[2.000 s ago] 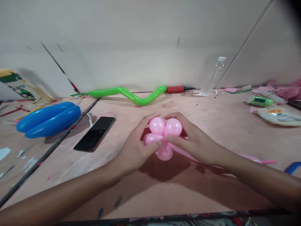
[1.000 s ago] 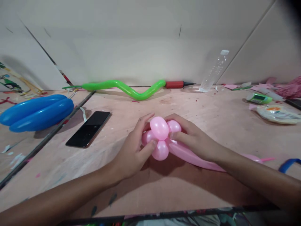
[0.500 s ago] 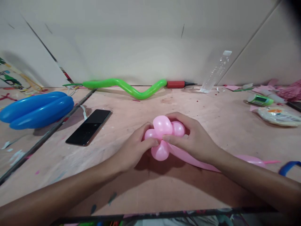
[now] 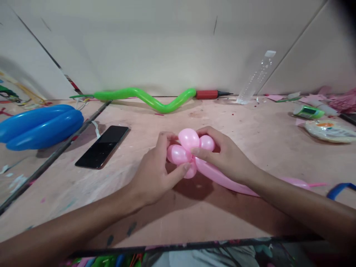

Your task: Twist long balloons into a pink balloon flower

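Between my hands is a pink modelling balloon, twisted into several round bubbles clustered at one end. Its long tail runs right, passing under my right forearm, and finishes in a thin uninflated tip. My right hand grips the cluster, thumb pressed at the centre where the bubbles meet. On the cluster's left side, my left hand curves around the bubbles, its thumb against the lowest one and its fingers behind the left one. The far fingertips of both hands are partly hidden.
A black phone lies left, near blue balloons. Along the wall are a bent green balloon, a red hand pump and a leaning clear bottle. Right are a green-labelled roll, a plastic packet and a blue strip.
My left thumb has moved off the centre down to the lowest bubble, and my left hand has spread wider. The cluster has turned slightly. The whole view has shifted a little.
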{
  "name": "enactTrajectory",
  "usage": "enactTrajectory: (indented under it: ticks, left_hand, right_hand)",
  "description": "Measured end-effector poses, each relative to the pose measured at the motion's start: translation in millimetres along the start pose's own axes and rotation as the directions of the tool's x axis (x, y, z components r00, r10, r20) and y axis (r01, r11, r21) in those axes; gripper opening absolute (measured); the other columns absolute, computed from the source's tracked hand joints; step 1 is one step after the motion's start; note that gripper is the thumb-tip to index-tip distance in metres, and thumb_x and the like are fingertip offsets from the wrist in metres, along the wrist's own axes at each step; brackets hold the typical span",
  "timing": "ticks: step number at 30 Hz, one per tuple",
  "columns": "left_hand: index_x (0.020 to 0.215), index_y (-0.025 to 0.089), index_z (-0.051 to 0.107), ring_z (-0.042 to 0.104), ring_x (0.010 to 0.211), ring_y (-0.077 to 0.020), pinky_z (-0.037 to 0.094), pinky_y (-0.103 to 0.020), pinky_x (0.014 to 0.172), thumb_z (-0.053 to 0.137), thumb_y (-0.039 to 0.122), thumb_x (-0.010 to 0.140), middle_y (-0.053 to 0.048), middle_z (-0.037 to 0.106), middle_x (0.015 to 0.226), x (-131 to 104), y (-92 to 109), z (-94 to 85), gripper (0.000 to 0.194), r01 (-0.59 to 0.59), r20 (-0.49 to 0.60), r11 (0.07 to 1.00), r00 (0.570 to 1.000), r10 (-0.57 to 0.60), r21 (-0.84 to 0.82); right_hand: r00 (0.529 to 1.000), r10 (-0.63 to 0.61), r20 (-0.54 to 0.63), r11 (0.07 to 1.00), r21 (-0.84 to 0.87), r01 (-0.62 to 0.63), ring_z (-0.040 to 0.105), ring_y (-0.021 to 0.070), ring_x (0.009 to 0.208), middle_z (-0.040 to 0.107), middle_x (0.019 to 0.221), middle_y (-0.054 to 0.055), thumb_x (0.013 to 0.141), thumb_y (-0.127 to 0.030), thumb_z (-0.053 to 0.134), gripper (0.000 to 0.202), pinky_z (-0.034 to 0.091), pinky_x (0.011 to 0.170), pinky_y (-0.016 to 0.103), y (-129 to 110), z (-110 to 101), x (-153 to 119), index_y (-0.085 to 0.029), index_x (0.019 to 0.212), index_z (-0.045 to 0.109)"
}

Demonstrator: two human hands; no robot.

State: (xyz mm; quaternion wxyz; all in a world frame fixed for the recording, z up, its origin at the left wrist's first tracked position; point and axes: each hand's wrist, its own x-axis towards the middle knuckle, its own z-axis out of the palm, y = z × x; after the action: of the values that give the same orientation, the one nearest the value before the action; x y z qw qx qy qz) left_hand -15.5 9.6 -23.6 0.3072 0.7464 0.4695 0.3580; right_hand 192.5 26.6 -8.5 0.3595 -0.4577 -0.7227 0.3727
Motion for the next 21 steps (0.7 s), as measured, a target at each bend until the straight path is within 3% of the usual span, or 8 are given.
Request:
enactTrajectory:
  ticks: [3, 5, 7, 9, 11, 15, 18, 21]
  left_hand:
    - [0.136, 0.025, 0.039, 0.065, 0.093, -0.0207, 0.049, -0.031, 0.079, 0.068, 0.046, 0.086, -0.003, 0.067, 0.112, 2.6, -1.4, -0.6, 0.061, 0.096, 0.060, 0.972, 0.995, -0.085, -0.217]
    - [0.129, 0.022, 0.050, 0.064, 0.089, -0.0194, 0.049, -0.030, 0.078, 0.068, 0.047, 0.086, -0.002, 0.068, 0.103, 6.5, -2.3, -1.9, 0.053, 0.115, 0.047, 0.965, 0.993, -0.106, -0.237]
    - [0.115, 0.019, 0.060, 0.062, 0.089, -0.0191, 0.048, -0.029, 0.079, 0.066, 0.048, 0.086, -0.002, 0.066, 0.099, 11.5, -3.8, -3.9, 0.041, 0.087, -0.035, 0.973, 0.995, -0.097, -0.213]
    - [0.101, 0.019, 0.063, 0.060, 0.088, -0.0185, 0.047, -0.029, 0.079, 0.063, 0.047, 0.087, -0.001, 0.065, 0.096, 16.9, -5.8, -6.8, 0.031, 0.072, -0.127, 0.974, 0.987, -0.100, -0.213]
    - [0.090, 0.018, 0.062, 0.057, 0.082, -0.0172, 0.045, -0.028, 0.074, 0.060, 0.046, 0.087, 0.000, 0.063, 0.086, 22.5, -8.0, -11.6, 0.028, 0.101, -0.182, 0.962, 0.972, -0.150, -0.255]
    - [0.074, 0.018, 0.056, 0.049, 0.065, -0.0146, 0.038, -0.028, 0.060, 0.056, 0.050, 0.085, 0.001, 0.055, 0.070, 34.0, -11.1, -30.3, 0.033, 0.209, -0.101, 0.942, 0.965, -0.242, -0.264]
    - [0.073, 0.019, 0.056, 0.050, 0.067, -0.0154, 0.039, -0.029, 0.062, 0.051, 0.048, 0.088, 0.000, 0.055, 0.071, 39.8, -10.5, -50.5, 0.033, 0.196, -0.124, 0.978, 0.971, -0.203, -0.065]
    - [0.096, 0.020, 0.065, 0.061, 0.092, -0.0222, 0.046, -0.036, 0.082, 0.049, 0.046, 0.093, -0.004, 0.068, 0.097, 35.9, -4.1, -65.6, 0.031, 0.123, -0.224, 0.942, 0.973, -0.053, 0.313]
  right_hand:
    - [0.992, -0.002, 0.124, 1.000, -0.022, 0.005, 0.058, 0.0235, 0.124, 0.060, 0.141, 0.005, 0.098, -0.052, 0.053, 0.046, 0.044, 0.103, 0.039, -3.8, -4.0, -8.6, -0.027, 0.138, 0.053]
    - [0.981, 0.043, 0.191, 0.991, -0.132, -0.018, 0.047, 0.0252, 0.139, 0.043, 0.160, 0.006, 0.100, -0.052, 0.049, 0.063, 0.040, 0.110, 0.042, -9.5, -8.4, -15.9, -0.030, 0.157, 0.031]
    - [0.975, 0.102, 0.198, 0.956, -0.291, -0.041, 0.049, 0.0287, 0.138, 0.040, 0.161, 0.009, 0.096, -0.052, 0.055, 0.080, 0.043, 0.105, 0.042, -15.7, -13.6, -21.2, -0.030, 0.163, 0.017]
    - [0.973, 0.122, 0.193, 0.899, -0.436, -0.026, 0.061, 0.0304, 0.122, 0.057, 0.148, 0.010, 0.089, -0.051, 0.065, 0.083, 0.049, 0.090, 0.038, -20.3, -19.1, -22.6, -0.029, 0.160, 0.027]
    - [0.967, 0.125, 0.222, 0.835, -0.550, 0.018, 0.069, 0.0276, 0.102, 0.071, 0.124, 0.006, 0.086, -0.048, 0.067, 0.063, 0.047, 0.076, 0.033, -21.5, -23.9, -20.1, -0.029, 0.144, 0.051]
    - [0.952, 0.152, 0.266, 0.745, -0.663, 0.067, 0.065, 0.0182, 0.072, 0.075, 0.090, 0.000, 0.095, -0.044, 0.054, 0.024, 0.036, 0.062, 0.028, -15.8, -26.5, -12.4, -0.026, 0.105, 0.067]
    - [0.965, 0.098, 0.242, 0.681, -0.724, 0.112, 0.061, 0.0180, 0.068, 0.073, 0.086, -0.001, 0.093, -0.047, 0.057, 0.023, 0.031, 0.059, 0.028, -8.1, -23.4, -9.6, -0.026, 0.097, 0.064]
    - [0.972, 0.072, 0.223, 0.618, -0.775, 0.132, 0.059, 0.0202, 0.066, 0.071, 0.081, 0.000, 0.091, -0.051, 0.060, 0.026, 0.028, 0.058, 0.029, -0.1, -20.9, -7.3, -0.026, 0.095, 0.063]
